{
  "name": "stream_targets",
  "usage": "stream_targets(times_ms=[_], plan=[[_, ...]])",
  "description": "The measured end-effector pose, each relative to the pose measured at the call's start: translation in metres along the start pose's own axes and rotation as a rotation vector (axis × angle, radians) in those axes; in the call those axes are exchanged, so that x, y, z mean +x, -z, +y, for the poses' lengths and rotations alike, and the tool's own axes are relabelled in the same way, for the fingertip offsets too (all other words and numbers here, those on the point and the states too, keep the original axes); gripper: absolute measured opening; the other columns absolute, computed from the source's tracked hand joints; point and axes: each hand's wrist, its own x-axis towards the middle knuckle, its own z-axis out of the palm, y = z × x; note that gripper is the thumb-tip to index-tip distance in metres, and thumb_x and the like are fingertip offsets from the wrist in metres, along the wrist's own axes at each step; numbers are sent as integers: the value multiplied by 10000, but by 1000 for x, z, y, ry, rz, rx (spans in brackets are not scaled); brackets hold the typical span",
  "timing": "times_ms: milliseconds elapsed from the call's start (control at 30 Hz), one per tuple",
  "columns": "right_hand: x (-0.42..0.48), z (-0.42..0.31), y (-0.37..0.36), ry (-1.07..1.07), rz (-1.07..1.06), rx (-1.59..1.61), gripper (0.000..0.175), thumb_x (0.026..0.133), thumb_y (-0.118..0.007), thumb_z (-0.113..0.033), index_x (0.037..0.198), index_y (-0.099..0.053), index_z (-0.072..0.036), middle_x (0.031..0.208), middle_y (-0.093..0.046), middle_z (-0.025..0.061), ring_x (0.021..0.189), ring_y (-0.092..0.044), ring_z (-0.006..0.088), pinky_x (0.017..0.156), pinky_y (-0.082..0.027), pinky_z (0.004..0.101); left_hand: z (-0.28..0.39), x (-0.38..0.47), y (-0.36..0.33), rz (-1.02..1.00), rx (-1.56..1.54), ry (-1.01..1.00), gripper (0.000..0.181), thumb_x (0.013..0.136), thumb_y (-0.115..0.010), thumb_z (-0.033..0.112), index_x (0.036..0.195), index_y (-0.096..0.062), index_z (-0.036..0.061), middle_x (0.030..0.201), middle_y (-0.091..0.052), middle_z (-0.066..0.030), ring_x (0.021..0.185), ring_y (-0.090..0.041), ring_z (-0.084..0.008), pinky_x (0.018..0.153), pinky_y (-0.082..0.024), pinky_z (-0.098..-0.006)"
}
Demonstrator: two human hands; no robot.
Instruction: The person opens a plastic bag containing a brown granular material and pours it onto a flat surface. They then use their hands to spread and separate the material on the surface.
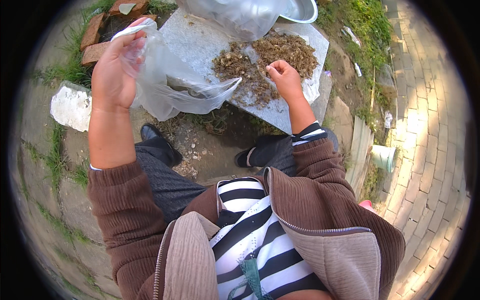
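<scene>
On the left, my left hand [117, 69] is raised and grips the rim of a clear plastic bag [180, 88]. The bag hangs to the right, its pointed corner reaching over the stone slab [195, 48]. My right hand [284, 77] hovers over or touches the near edge of a brown heap of dried plant matter [287, 54], thumb and forefinger pinched together. Whether a small bit is between them cannot be made out. A smaller clump [230, 63] lies left of the heap, with loose crumbs [262, 93] scattered toward the slab's near edge.
A full translucent plastic bag [236, 17] and a metal basin [300, 10] stand at the slab's far side. Bricks [93, 32] and a white-faced block [71, 105] lie left. To the right are a small bucket [383, 158] and a brick-paved path [423, 150].
</scene>
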Motion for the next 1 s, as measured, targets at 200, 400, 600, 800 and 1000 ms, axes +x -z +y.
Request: stream_targets(times_ms=[200, 400, 600, 800, 1000], plan=[[-27, -68, -25, 78, -169, 383, 98, 898, -667, -147, 887, -625, -59, 740, -562, -56, 657, -506, 37, 607, -425, 194, 1, -8, -9, -88, 30, -6, 286, 895, -584, 156, 1155, -683, 93, 1033, -634, 68, 854, -524, -15, 714, -364, -203], [-43, -123, -95, 352, -247, 130, 143, 883, -682, -171, 923, -635, -42, 780, -599, 1, 683, -552, 84, 641, -467, 237, 0, -13, -12, -101, 63, 8, 294, 880, -595, 156, 1155, -684, 101, 1034, -622, 82, 859, -513, -9, 719, -355, -200], [-41, -111, -93, 487, -143, 36, 143, 885, -652, -152, 981, -680, -50, 861, -636, 72, 700, -588, 149, 659, -482, 272, 3, -11, -4, -95, 12, 3, 301, 893, -580, 158, 1172, -674, 95, 1055, -625, 79, 874, -516, -12, 726, -355, -200], [17, -45, -53, 306, -4, -437, 459, 836, -701, -232, 1249, -563, -85, 1214, -566, 159, 996, -619, 294, 885, -501, 401, 2, -9, -6, -80, 18, 2, 302, 903, -563, 157, 1179, -673, 103, 1062, -627, 82, 874, -515, -12, 720, -351, -195], [35, -14, -67, 223, 17, -318, 310, 814, -682, -210, 1095, -655, -82, 1055, -631, 166, 952, -630, 322, 851, -507, 396, 0, -5, -6, -69, 25, 4, 345, 933, -509, 138, 1249, -601, 34, 1051, -644, 14, 898, -555, -48, 708, -393, -212]])
